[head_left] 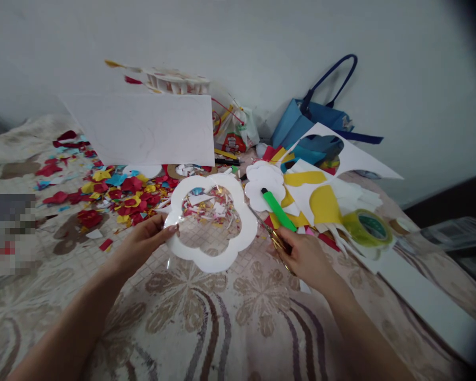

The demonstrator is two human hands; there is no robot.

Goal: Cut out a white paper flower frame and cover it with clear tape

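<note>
In the middle of the head view, a white flower-shaped frame [214,263] is held up above the patterned cloth. Clear film seems to cover its opening and stick out past its edge. My left hand [148,235] pinches the frame's left rim between thumb and fingers. A pair of gold-handled scissors [278,242] is in my right hand [305,259], with the blades pointing at the frame's right edge. Whether the blades touch the film I cannot tell. Just beyond the scissors, a green marker [278,209] lies by white scalloped paper cutouts [257,182].
Colourful paper flowers and scraps [122,193] cover the left. A large white sheet [150,129] stands behind them. On the right are yellow felt-like pieces [326,205], a roll of tape [367,230], a cut-out white sheet [360,156] and a blue bag [291,124].
</note>
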